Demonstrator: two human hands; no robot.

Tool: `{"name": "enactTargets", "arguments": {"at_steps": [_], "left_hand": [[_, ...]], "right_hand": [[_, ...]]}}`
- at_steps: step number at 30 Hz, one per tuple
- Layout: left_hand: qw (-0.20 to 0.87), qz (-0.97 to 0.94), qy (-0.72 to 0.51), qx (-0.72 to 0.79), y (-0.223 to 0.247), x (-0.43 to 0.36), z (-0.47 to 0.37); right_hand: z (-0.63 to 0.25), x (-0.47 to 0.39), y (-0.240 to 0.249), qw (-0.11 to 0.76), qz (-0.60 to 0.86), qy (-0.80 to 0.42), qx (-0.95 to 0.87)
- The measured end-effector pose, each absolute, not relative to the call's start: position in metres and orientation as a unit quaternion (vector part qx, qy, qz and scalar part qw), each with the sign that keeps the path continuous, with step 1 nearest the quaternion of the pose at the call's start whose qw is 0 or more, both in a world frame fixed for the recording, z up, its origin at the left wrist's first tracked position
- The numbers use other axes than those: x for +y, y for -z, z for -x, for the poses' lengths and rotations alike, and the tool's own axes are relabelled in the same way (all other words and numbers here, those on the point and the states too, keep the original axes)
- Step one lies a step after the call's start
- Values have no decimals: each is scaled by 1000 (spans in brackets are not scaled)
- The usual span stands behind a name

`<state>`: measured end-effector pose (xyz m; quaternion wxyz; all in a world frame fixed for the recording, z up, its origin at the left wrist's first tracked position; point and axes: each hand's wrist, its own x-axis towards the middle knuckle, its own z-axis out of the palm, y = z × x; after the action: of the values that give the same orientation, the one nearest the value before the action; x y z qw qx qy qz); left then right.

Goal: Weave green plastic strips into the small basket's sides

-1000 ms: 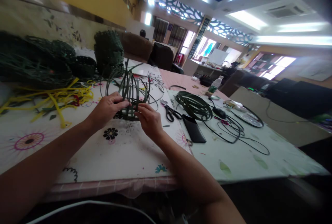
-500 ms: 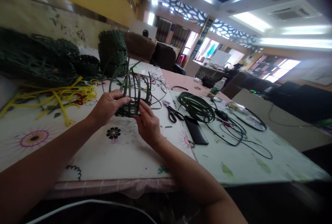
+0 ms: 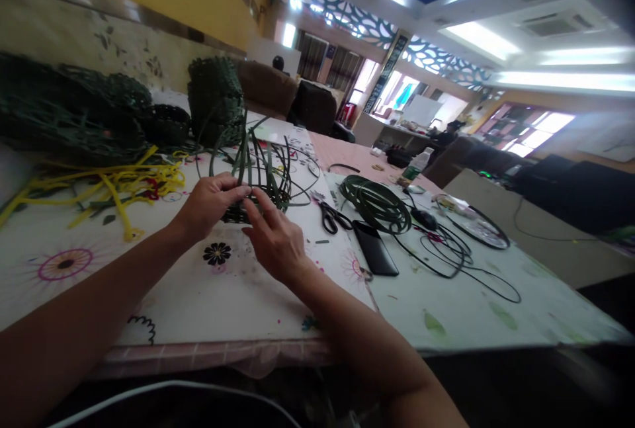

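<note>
A partly woven dark green basket (image 3: 237,215) sits on the floral tablecloth, its long loose strips (image 3: 270,173) standing up from a woven lower part. My left hand (image 3: 211,204) is closed on its near left side, thumb pressed against the weave. Fingers of my right hand (image 3: 275,236) reach across the front of the basket and meet the left thumb at the strips. They look bent in a pinch, and much of the near wall is hidden behind both hands.
Black-handled scissors (image 3: 331,215), a coil of green strip (image 3: 374,203) and a black phone (image 3: 376,249) lie to the right. Yellow strips (image 3: 119,190) are heaped at left, before finished green baskets (image 3: 215,94). A plastic bottle (image 3: 418,165) stands farther back.
My right hand has shifted left along the basket's near side, from its right part to beside the left thumb. The left hand has stayed in place.
</note>
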<state>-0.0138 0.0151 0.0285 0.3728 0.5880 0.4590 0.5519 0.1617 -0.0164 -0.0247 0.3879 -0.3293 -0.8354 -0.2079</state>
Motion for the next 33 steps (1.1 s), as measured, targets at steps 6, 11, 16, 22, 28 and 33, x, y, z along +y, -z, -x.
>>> {"name": "enactTargets", "arguments": {"at_steps": [6, 11, 16, 22, 28, 33], "left_hand": [[332, -602, -549, 476, -38, 6, 9], [336, -606, -551, 465, -43, 3, 11], [373, -578, -555, 467, -40, 9, 15], [360, -604, -547, 455, -28, 15, 19], [50, -710, -574, 404, -16, 9, 17], [-48, -776, -510, 368, -16, -1, 14]], "right_hand": [[-149, -8, 35, 261, 419, 248, -834], [-149, -6, 38, 251, 381, 284, -843], [-151, 0, 43, 270, 358, 333, -829], [-156, 2, 40, 246, 343, 338, -841], [-159, -2, 29, 249, 359, 296, -849], [-164, -1, 26, 249, 349, 295, -854]]}}
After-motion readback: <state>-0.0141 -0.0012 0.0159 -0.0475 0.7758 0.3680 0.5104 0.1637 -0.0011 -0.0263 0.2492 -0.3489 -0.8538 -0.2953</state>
